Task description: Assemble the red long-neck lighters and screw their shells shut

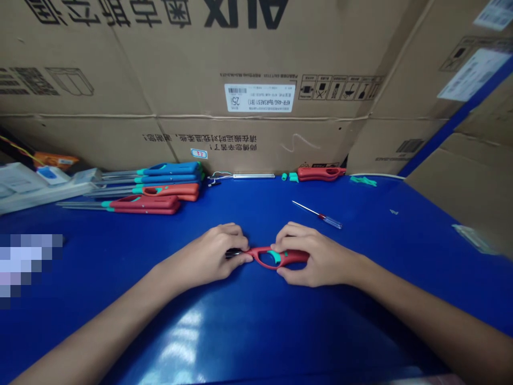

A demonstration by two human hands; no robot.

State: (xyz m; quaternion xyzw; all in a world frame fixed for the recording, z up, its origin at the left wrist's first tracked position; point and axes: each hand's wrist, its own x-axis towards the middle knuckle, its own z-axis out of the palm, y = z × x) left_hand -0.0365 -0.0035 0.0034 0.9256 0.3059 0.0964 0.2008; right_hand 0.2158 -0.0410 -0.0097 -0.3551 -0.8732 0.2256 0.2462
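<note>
Lighter (289, 259) smooth plastic; tabletop (256, 331) glossy; cardboard (184, 91) matt.

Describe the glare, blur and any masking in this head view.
Head view: pale glare streaks the blue table between the forearms; head view: the white items at far left and the pale item at far right look soft; head view: blocky pixels mask a left-edge patch; head view: the red lighter in both hands reads fairly clearly.

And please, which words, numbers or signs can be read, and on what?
"AUX": cardboard, upside down
"奥克斯空调": cardboard
"师傅您辛苦了!": cardboard
"请在搬运时对我温柔些,谢谢您!": cardboard
"KFR-46G/BpR3AES1 (B1)": white label
"25": white label
Row of signs: cardboard
Too small or blurred: blue-edged sticker, right-hand labels, other fine print.
</note>
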